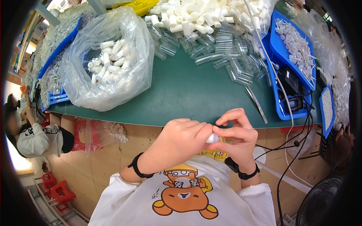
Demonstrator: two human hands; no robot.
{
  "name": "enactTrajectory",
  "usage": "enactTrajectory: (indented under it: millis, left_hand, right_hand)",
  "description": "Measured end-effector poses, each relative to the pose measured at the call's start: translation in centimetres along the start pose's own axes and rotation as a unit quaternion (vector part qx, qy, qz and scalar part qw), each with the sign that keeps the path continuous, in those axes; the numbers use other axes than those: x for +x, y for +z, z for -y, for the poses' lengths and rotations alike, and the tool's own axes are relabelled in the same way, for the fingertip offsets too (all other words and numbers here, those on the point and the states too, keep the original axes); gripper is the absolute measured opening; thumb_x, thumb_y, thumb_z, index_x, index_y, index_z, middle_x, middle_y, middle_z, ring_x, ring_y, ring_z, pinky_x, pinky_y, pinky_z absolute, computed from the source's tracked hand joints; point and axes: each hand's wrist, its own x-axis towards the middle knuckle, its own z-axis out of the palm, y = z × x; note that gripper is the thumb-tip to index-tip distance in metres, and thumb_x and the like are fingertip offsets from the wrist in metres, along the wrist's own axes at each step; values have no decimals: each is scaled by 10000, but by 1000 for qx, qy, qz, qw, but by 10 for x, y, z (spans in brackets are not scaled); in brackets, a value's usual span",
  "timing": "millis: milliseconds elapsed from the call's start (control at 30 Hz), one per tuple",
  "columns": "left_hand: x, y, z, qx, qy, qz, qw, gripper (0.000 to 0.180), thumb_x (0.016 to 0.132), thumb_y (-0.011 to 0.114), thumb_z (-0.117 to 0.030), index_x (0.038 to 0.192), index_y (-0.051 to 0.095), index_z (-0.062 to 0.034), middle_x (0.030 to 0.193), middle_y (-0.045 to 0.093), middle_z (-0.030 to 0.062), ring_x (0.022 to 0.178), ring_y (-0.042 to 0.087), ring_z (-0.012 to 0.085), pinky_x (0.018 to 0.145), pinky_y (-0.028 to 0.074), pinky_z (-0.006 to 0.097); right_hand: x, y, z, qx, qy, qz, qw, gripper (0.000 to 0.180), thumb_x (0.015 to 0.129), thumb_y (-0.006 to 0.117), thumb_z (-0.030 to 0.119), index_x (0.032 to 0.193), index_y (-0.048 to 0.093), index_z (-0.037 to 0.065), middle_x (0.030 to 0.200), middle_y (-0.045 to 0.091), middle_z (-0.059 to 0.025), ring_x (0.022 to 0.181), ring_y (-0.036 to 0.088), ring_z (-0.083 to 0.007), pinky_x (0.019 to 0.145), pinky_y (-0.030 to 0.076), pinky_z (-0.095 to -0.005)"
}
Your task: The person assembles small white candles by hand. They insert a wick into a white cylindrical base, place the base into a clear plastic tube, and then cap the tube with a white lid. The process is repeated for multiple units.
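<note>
In front of my body, just off the table's near edge, both hands meet around a small white cylindrical piece (212, 138). My left hand (183, 136) is closed around it, and the fingers hide most of its length. The end that shows is pinched between the thumb and a finger of my right hand (241, 136); the other right fingers are curled above. On the table, a clear plastic bag (137, 81) stands wide at the top with similar white cylinders (109, 62) inside. Metal tweezers (256, 103) lie right of my hands.
White foam-like cylinders (200, 17) are heaped at the back of the green table (177, 94), beside clear plastic tubes (233, 56). Blue trays (305, 41) with small white parts stand right, near cables (281, 84). A black fan (320, 203) is low right; another person (37, 135) sits left.
</note>
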Motion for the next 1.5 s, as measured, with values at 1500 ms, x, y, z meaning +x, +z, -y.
enactTrajectory:
  millis: [1500]
  left_hand:
    - [-8, -15, -2, -200, 6, 34, 979, 330, 767, 698, -149, 1048, 599, -8, 779, 615, 82, 583, 564, 236, 525, 443, 300]
  right_hand:
    - [11, -26, 40, -28, -30, 104, 994, 110, 676, 720, -60, 766, 664, -30, 802, 607, -86, 665, 582, -189, 548, 447, -266]
